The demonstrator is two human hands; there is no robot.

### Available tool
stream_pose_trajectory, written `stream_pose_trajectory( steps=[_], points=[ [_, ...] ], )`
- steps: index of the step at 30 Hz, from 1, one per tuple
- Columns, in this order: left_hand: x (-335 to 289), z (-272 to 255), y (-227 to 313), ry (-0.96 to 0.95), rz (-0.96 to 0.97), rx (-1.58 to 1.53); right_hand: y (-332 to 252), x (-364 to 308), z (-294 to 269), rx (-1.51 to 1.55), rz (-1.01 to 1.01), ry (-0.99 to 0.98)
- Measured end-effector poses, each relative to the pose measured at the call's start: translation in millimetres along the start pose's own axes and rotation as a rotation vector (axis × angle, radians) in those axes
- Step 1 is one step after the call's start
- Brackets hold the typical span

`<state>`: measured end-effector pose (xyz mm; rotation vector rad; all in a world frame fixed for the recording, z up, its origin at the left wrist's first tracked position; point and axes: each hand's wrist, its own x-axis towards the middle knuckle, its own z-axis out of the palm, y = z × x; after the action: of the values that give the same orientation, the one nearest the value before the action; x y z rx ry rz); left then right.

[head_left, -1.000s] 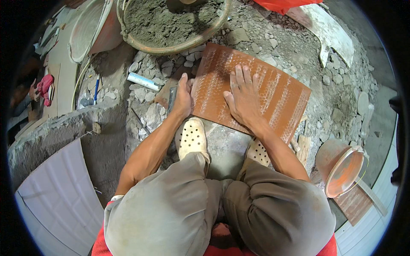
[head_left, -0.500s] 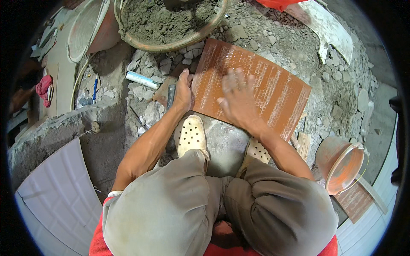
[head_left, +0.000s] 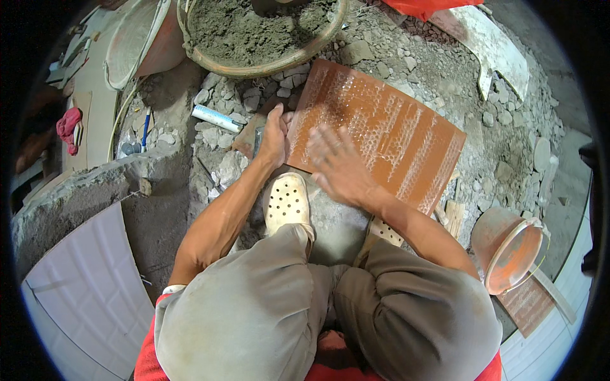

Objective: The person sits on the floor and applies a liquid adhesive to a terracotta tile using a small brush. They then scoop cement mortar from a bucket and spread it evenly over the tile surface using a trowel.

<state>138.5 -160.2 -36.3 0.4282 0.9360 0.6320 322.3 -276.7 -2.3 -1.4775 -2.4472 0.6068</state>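
A reddish-brown tile [head_left: 394,140], its ridged underside facing up with whitish, wet-looking streaks, is tilted in front of my feet. My left hand [head_left: 274,138] grips its left edge, thumb up along the side and some fingers hidden. Spread over the tile's lower left part is my right hand [head_left: 340,166], palm down, fingers stretched out and slightly blurred. Beside my left hand, partly hidden, a dark tool handle [head_left: 258,138] lies near a brown tile piece.
A basin of grey mortar [head_left: 254,41] stands beyond the tile. Rubble [head_left: 495,149] covers the ground. An orange-tinted bucket [head_left: 508,247] is at the right, another bucket [head_left: 143,44] at the upper left. A white-and-blue tube [head_left: 216,118] lies left of the tile.
My right hand has slid left and slightly toward me across the tile. My left hand keeps its hold on the edge. The whole view has shifted a little.
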Motion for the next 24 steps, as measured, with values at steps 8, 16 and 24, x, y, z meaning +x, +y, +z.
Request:
stream_pose_trajectory(
  steps=[8,16,24],
  points=[
    [-3.0,-8.8,12.3,-0.012,-0.085,0.016,-7.3,21.7,0.9,-0.047,-0.073,0.048],
    [-1.9,-17.8,25.6,-0.121,-0.216,-0.071,-8.5,22.9,4.0,-0.09,0.022,0.151],
    [-1.1,-21.0,28.4,-0.06,-0.234,-0.009,16.2,38.9,-2.5,-0.106,-0.178,0.044]
  ],
)
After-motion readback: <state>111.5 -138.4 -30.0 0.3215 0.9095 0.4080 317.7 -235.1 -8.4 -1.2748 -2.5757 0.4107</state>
